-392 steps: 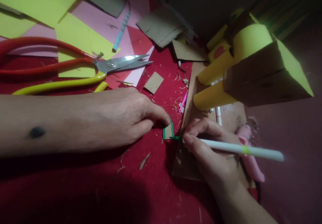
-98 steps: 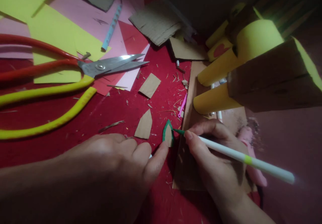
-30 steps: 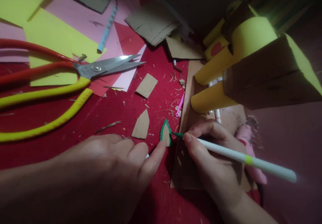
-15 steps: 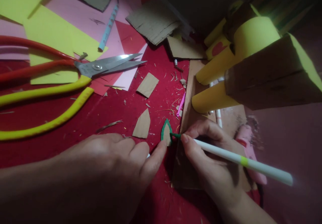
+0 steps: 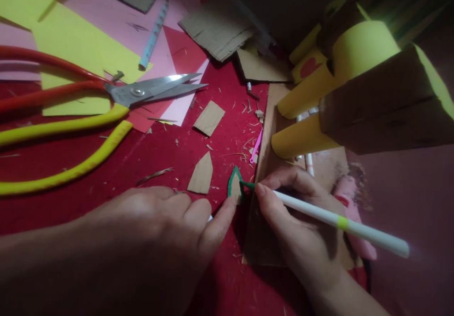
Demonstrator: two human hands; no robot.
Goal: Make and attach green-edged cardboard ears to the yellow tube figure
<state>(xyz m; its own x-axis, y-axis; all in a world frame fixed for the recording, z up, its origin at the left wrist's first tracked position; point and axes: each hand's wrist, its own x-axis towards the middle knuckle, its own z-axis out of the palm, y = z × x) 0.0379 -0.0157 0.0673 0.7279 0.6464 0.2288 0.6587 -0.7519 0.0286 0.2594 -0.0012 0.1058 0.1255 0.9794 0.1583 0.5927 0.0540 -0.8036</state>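
My right hand (image 5: 301, 221) grips a white felt-tip pen (image 5: 319, 212) with a green tip, pinched between thumb and fingers. The green tip touches the right edge of a small pointed cardboard piece (image 5: 236, 190), which has a green border. My left hand (image 5: 166, 226) presses the lower end of this piece onto the red surface with one fingertip. Its other fingers are curled, and a small white end shows between them; the rest of that item is hidden. Just left of the green-edged piece lies a plain pointed cardboard piece (image 5: 201, 174).
Large scissors (image 5: 142, 91) lie at left, blades parted, over coloured paper (image 5: 74, 56). A cardboard rectangle (image 5: 210, 118), a pink stick (image 5: 255, 146) and scraps lie ahead. At right, a yellow-legged cardboard model (image 5: 376, 103) stands on a cardboard base (image 5: 264, 231), near a pink tool (image 5: 351, 212).
The pen tip stays at the right edge of the cardboard piece, and the pen's rear end has shifted slightly. My left hand keeps its place. The whole view has shifted very slightly.
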